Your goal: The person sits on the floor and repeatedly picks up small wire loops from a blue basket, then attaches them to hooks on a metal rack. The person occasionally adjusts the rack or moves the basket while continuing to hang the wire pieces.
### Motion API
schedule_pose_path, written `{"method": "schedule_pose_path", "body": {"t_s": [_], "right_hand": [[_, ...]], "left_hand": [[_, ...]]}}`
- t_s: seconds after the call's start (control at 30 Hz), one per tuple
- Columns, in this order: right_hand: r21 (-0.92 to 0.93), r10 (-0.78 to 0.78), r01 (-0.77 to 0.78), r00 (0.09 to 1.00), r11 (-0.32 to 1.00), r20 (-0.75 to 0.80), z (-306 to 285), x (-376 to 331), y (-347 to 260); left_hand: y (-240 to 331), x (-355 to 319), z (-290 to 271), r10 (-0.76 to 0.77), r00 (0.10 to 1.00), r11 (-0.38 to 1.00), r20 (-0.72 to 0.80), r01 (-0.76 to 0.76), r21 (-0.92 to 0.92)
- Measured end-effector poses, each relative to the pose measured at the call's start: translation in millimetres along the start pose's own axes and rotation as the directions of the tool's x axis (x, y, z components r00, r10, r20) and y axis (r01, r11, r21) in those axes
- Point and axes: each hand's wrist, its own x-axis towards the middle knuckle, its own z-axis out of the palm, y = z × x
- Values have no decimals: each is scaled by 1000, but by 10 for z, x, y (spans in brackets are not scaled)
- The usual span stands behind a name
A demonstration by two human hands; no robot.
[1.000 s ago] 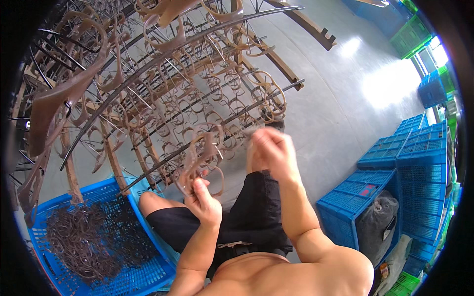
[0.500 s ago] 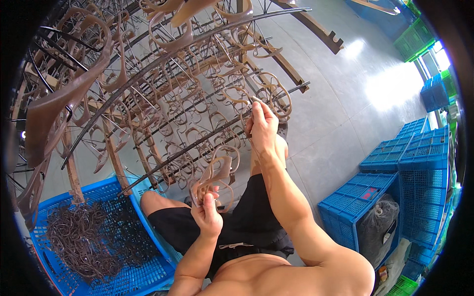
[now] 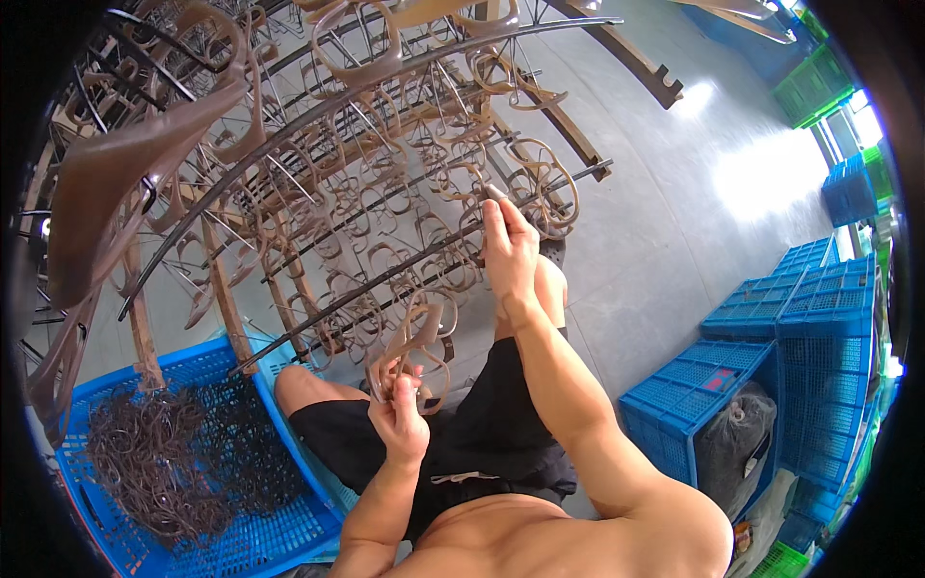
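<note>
My left hand [image 3: 401, 424] is closed around brown, translucent looped pieces [image 3: 424, 332] shaped like goggle frames, held above my lap. Their loops stick up past my fingers, and how many there are I cannot tell. Farther off to the right, my right hand [image 3: 511, 246] pinches thumb and finger together at the near right end of a rack [image 3: 405, 255] hung with many similar pieces. A small greyish tip [image 3: 495, 192] shows at those fingertips; what it belongs to is unclear. Just beyond that hand hangs another looped piece [image 3: 544, 183].
Long dark rods [image 3: 318, 125] and brown bars [image 3: 617, 48] of the rack spread across the upper left. Beside my left knee stands a blue basket [image 3: 299, 535] with dark curly strips [image 3: 154, 462]. Blue crates [image 3: 674, 385] stack up at right, one holding a dark bag [image 3: 737, 438].
The rack and its hanging pieces have shifted slightly in the picture. My right hand has stayed by the rack's end, and my left keeps its hold on the looped pieces.
</note>
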Motion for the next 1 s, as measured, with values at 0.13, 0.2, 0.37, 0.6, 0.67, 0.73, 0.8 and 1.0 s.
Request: {"method": "schedule_pose_path", "body": {"t_s": [0.13, 0.2, 0.37, 0.6, 0.67, 0.73, 0.8, 1.0], "right_hand": [[-162, -68, 69, 998, 984, 12, 2, -11, -172], [-148, -61, 56, 998, 987, -31, -21, 18, -152], [17, 60, -60, 998, 998, 23, -106, 70, -150], [-684, -485, 410, 870, 603, 93, -159, -560, -393], [-541, -430, 611, 791, 578, 435, -174, -964, -769], [206, 98, -258, 815, 944, 571, -118, -1402, -543], [185, 34, -133, 887, 974, 460, -18, -1597, -489], [291, 81, -174, 949, 941, 306, -2, -1221, -458]], "left_hand": [[-15, -31, -83, 5, 999, 1000, -50, -5, -3], [-30, -35, -121, 20, 998, 1000, -54, -21, -16], [40, -11, -168, -53, 998, 995, -31, 50, -86], [120, 65, -52, 24, 992, 968, -123, -53, -244], [36, 26, -90, 36, 994, 972, -103, -59, -229], [78, 5, 1, 4, 1000, 999, -10, -4, -50], [53, -16, -64, 1, 992, 1000, 123, -3, 8], [80, 61, -135, 28, 984, 943, -174, -84, -323]]}}
